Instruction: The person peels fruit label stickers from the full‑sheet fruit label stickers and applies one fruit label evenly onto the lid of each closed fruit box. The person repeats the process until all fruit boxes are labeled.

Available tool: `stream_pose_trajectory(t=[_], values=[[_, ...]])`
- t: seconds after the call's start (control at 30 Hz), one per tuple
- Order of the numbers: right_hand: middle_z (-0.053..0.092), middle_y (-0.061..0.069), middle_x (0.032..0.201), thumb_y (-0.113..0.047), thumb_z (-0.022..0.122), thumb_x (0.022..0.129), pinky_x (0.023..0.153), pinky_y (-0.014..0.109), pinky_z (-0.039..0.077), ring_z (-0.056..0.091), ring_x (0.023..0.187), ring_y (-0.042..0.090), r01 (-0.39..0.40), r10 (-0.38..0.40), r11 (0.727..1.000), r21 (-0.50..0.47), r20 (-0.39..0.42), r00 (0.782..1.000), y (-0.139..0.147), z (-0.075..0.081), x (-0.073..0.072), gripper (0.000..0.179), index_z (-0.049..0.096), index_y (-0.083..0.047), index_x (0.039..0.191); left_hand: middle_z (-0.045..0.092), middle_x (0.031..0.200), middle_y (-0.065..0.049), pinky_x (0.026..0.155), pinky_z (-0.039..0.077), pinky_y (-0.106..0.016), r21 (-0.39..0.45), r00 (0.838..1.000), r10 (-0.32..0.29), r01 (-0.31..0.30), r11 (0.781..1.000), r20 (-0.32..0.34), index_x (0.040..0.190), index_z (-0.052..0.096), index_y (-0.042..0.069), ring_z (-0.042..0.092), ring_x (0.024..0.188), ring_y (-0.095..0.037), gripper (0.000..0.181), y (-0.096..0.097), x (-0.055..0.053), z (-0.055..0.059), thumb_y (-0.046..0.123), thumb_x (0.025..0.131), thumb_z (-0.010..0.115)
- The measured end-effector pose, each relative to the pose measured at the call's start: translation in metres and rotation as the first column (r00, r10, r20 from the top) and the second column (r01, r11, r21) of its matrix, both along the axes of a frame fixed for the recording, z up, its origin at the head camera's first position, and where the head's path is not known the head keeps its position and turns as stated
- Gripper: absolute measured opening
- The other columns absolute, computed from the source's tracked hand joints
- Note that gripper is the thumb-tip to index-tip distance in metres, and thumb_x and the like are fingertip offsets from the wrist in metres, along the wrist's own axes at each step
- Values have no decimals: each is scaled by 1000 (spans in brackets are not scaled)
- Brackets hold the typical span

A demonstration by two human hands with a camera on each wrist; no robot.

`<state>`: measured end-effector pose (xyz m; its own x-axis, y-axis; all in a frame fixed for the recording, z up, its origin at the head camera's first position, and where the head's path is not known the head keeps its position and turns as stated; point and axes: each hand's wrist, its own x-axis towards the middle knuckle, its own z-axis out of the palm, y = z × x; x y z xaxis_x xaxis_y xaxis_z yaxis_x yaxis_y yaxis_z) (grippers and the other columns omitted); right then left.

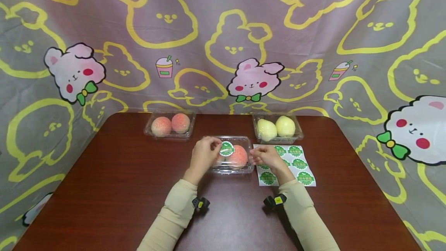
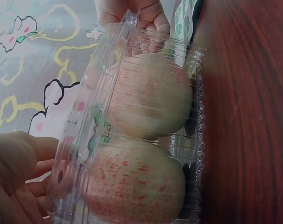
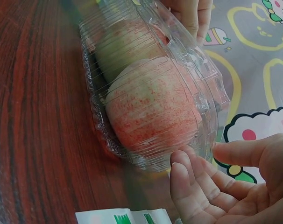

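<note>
A clear lidded plastic box (image 1: 250,144) with two peaches (image 1: 238,157) stands mid-table between the hands. On its lid is a round green-and-white sticker (image 1: 227,148). My left hand (image 1: 206,153) is over the box's left part, fingertips at the sticker's left edge; in the left wrist view, its loosely bent fingers (image 2: 44,156) lie along the lid's edge. At the box's right end is my right hand (image 1: 267,158), its relaxed fingers (image 3: 181,179) right at the plastic wall and the thumb near the lid's edge.
Under the right hand and wrist lies a white sheet (image 1: 310,169) of round green stickers. Behind, another clear box of peaches (image 1: 170,124) stands at the left and a clear box of pale yellow-green pears (image 1: 277,127) at the right. A patterned curtain (image 1: 195,49) hangs around the table.
</note>
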<state>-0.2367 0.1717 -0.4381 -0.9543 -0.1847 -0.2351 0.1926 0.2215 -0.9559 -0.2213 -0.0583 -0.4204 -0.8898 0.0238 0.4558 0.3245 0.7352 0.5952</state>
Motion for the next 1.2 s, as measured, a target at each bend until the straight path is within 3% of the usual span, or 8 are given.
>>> stream_pose_trajectory(t=[0.4, 0.77, 0.97, 1.2], values=[[65, -6, 67, -4, 49, 96, 62, 18, 56, 62, 60, 2, 6, -6, 1000, 0, 2, 1000, 0, 1, 0, 33, 53, 22, 115, 70, 76, -3, 56, 50, -33, -48, 998, 48, -50, 998, -28, 85, 75, 12, 65, 66, -16, 4, 4, 1, -1, 15, 82, 72], [65, -6, 67, -3, 48, 96, 63, 19, 56, 62, 60, 2, 3, -4, 1000, -5, -1, 1000, 0, 0, 0, 33, 53, 22, 116, 71, 73, -2, 54, 49, -32, -53, 998, 43, -46, 998, -52, 83, 75, 12, 64, 64, -16, 3, 6, 3, 0, 13, 80, 72], [65, -6, 67, -4, 49, 97, 62, 18, 56, 62, 61, 2, 6, -6, 1000, 0, 2, 1000, -1, 0, 0, 32, 53, 22, 116, 74, 79, -4, 60, 52, -38, -93, 994, 65, -72, 993, -84, 83, 76, 13, 65, 76, -22, 5, 5, 2, -1, 13, 78, 75], [65, -6, 67, -5, 49, 97, 62, 18, 56, 62, 60, 3, 5, -5, 1000, -3, 7, 1000, -1, 0, 0, 32, 53, 21, 116, 75, 87, -5, 64, 54, -40, -115, 996, 73, -79, 990, -56, 87, 77, 13, 66, 84, -25, 8, 2, 2, -1, 15, 80, 74]])
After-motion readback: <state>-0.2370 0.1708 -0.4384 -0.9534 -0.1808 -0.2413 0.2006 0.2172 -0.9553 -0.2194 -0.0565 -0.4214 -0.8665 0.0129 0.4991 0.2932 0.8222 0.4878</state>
